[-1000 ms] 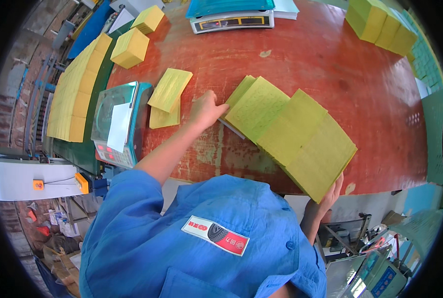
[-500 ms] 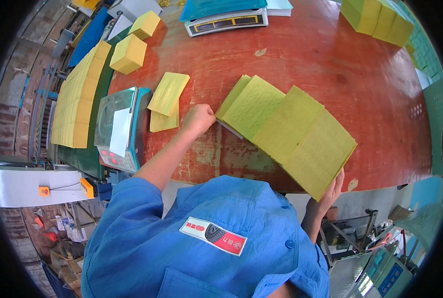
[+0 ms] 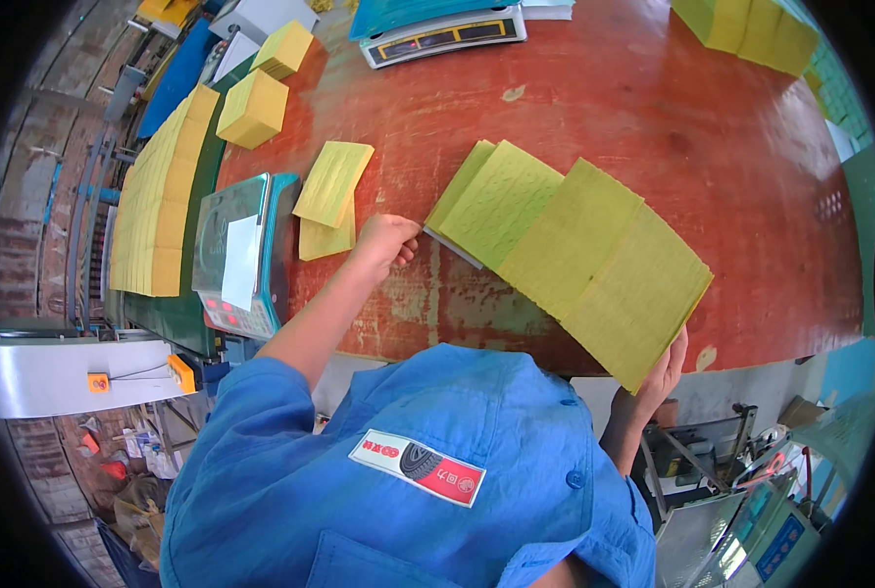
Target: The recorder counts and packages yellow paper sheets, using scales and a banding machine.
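Several stacks of yellow-green paper sheets [image 3: 584, 245] lie in a slanting, overlapping row on the red table in front of me. The sheets at the row's far left end look embossed. A thin white edge [image 3: 454, 247] shows beneath that end. My left hand [image 3: 388, 243] is closed in a pinch beside its corner; whatever the fingertips hold is too small to tell. My right hand [image 3: 663, 372] grips the row's near right end from below, at the table's front edge, with part of the fingers hidden under the paper. Two loose bundles of yellow paper [image 3: 334, 186] lie just beyond my left hand.
A teal-framed scale [image 3: 236, 250] with a white paper on it stands at left. Another scale [image 3: 444, 41] is at the back. Yellow paper blocks [image 3: 253, 106] stand back left, a long row of paper [image 3: 158, 201] beyond them, and more stacks [image 3: 746, 34] back right.
My left hand has turned slightly, its fingers now pointing to the white edge's corner. The right hand keeps its hold on the paper. The whole view has shifted a little.
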Demonstrator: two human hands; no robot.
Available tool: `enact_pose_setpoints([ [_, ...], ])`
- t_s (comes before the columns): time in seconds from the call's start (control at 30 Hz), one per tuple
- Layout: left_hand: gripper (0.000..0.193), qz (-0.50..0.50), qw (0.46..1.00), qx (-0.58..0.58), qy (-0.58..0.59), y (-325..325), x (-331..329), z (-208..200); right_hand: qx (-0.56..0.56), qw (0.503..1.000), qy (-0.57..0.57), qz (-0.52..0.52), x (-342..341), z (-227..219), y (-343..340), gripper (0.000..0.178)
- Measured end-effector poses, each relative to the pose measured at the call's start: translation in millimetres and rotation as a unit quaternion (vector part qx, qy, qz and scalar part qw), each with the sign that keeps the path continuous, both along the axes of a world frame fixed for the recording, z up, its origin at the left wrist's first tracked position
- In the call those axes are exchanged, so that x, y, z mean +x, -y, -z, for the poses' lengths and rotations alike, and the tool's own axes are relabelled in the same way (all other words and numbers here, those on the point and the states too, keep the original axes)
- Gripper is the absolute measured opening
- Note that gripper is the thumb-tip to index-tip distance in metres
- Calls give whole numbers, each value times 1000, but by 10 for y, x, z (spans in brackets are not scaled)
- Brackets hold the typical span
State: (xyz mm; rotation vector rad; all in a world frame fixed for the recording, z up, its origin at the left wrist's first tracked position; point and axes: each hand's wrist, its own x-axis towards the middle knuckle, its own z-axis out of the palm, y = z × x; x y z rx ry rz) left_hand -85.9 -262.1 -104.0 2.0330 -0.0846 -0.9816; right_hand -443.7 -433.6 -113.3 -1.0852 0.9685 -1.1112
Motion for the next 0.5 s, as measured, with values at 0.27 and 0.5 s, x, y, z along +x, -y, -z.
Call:
enact_pose_setpoints([
  [0.27,8,-43,999,-30,-11,86,-88,34,6,1000,-8,-4,-26,14,2,39],
  [0.5,4,24,977,-181,111,121,-9,235,0,1000,-18,4,-2,16,7,39],
])
